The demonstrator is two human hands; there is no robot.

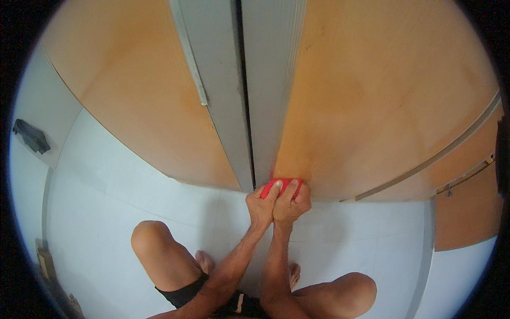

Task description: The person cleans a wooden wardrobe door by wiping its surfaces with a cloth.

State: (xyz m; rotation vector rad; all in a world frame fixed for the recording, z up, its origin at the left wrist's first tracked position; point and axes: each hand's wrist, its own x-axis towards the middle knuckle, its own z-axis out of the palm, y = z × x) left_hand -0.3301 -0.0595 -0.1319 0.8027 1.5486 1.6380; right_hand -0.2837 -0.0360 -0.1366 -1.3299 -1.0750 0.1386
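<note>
Both hands are close together at the lower edge of a tall wooden door panel (374, 99). A bunched red cloth (284, 186) is gripped between them. My left hand (259, 205) holds its left side, with the thumb on top. My right hand (294, 202) holds its right side, fingers curled around it. The cloth appears to touch the bottom of the panel beside a grey vertical edge strip (267, 99). Its underside is hidden by my hands.
A second wooden panel (151, 111) with a grey strip stands to the left, past a dark narrow gap. White floor (175, 207) spreads below. More wooden panels (466, 211) are at the right. A dark cloth (32, 136) lies at far left. My bare knees flank my arms.
</note>
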